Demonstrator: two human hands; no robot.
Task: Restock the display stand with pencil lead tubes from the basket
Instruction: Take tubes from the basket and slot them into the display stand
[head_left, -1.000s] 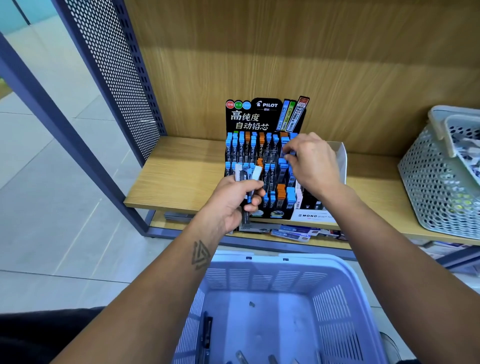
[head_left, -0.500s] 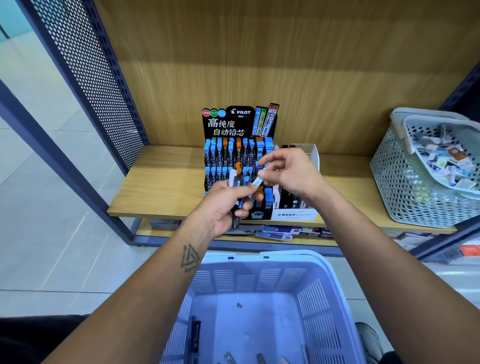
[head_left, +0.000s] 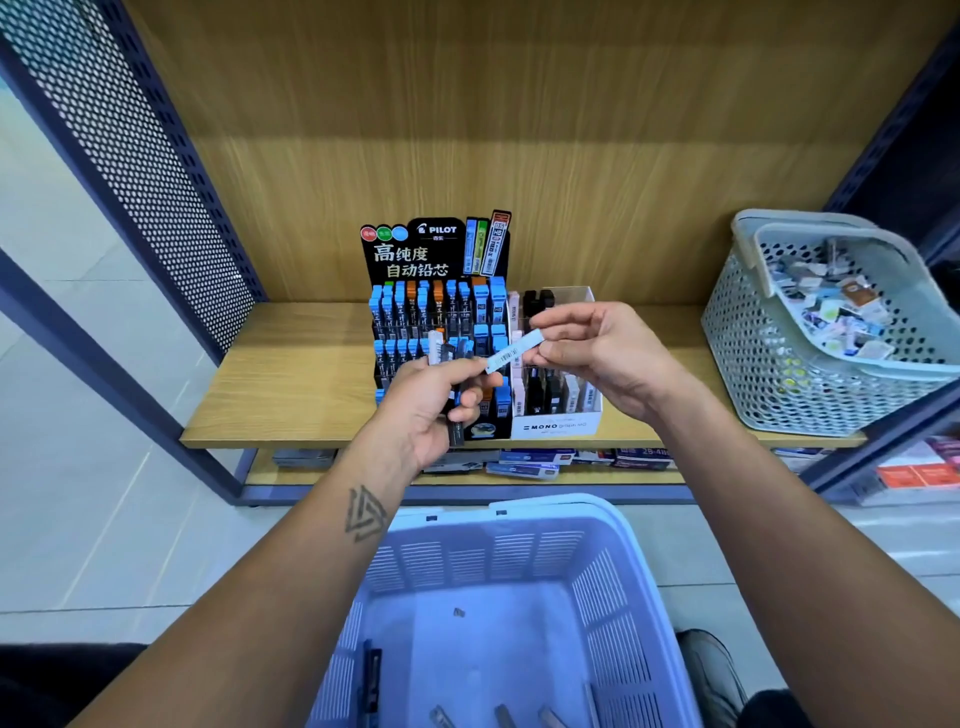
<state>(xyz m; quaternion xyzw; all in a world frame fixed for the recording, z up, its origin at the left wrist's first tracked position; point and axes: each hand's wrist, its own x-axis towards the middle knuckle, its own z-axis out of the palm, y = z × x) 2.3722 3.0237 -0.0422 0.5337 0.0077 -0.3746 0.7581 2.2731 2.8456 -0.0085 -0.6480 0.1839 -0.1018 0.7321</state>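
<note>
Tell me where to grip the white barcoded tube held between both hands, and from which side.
Grip the white tube at its free upper-right end, coming from the right, as the right hand does. It lies tilted, and its lower-left end is blocked by the left hand and its bundle of tubes.

The left hand (head_left: 434, 402) covers the lower rows of the black Pilot display stand (head_left: 439, 312). The blue slatted plastic basket (head_left: 613, 597) runs off the bottom edge. Small packets in the grey perforated basket (head_left: 769, 364) are too blurred to identify.

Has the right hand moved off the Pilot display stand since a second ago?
Yes. The right hand has pulled rightward off the Pilot display stand, now before the Mono box.
</note>
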